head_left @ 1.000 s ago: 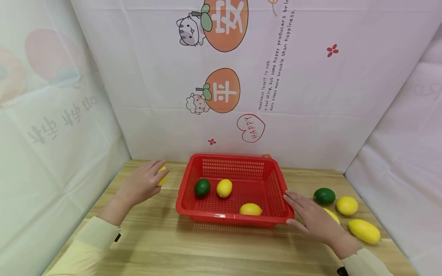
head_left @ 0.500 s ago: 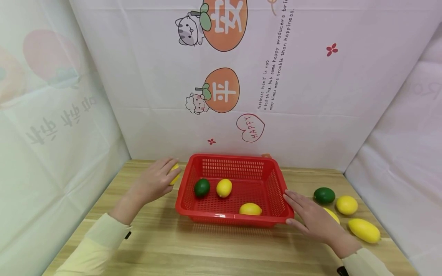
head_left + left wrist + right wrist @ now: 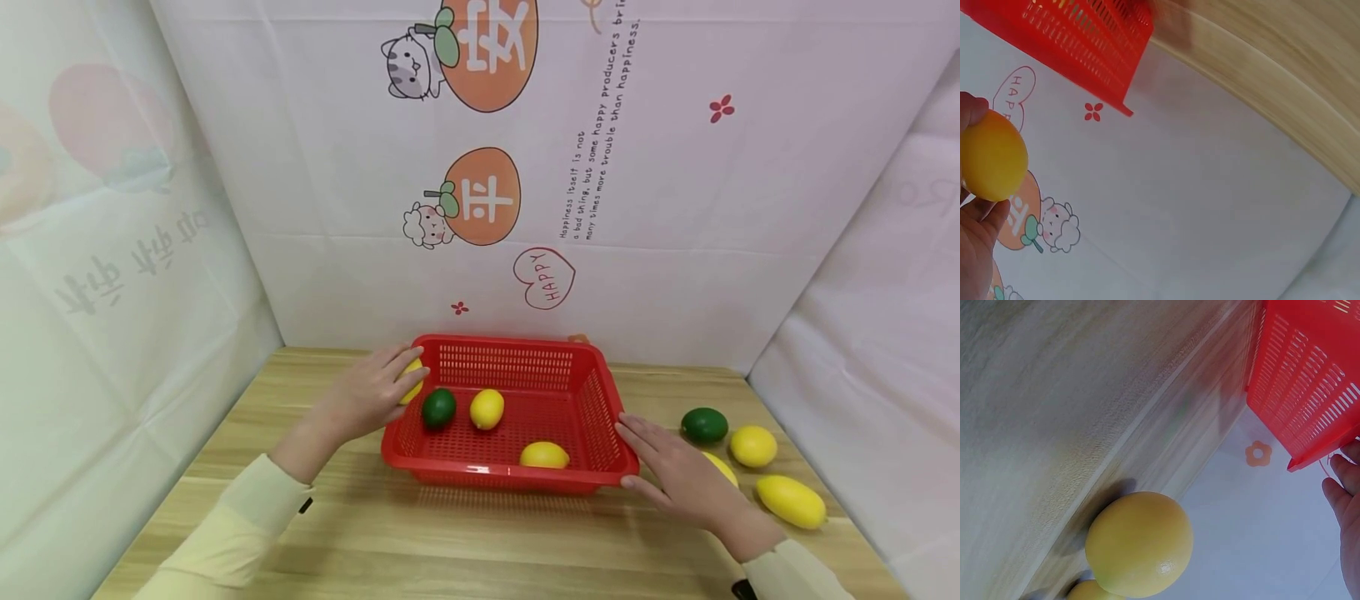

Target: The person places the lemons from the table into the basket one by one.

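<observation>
Left hand [image 3: 372, 392]: fingers and thumb curled round one lemon, a firm hold as I see it in the left wrist view.
Held lemon [image 3: 994, 156]: yellow, off the table, at the basket's far left corner in my head view, mostly behind the fingers there.
Right hand [image 3: 678, 479]: fingers nearly straight, gripping no fruit; I see fingertips touching the basket's right rim.
Basket [image 3: 510, 472]: red, plastic, slotted walls, upright on the table, between the two hands.
Basket contents: I count three pieces, a green fruit [image 3: 438, 408] at left, an upright-looking lemon [image 3: 487, 409] just beside it, and a near-side lemon [image 3: 544, 455] lying lengthwise by the front wall.
Right-hand stock: second green fruit [image 3: 705, 425]; round lemon [image 3: 753, 447]; long yellow fruit [image 3: 791, 502]; another yellow piece [image 3: 722, 469], partly hidden from me by the right hand.
Table [image 3: 465, 558]: wood-grain top.
Backdrop [image 3: 652, 167]: white cloth, printed with cartoons and lettering.
</observation>
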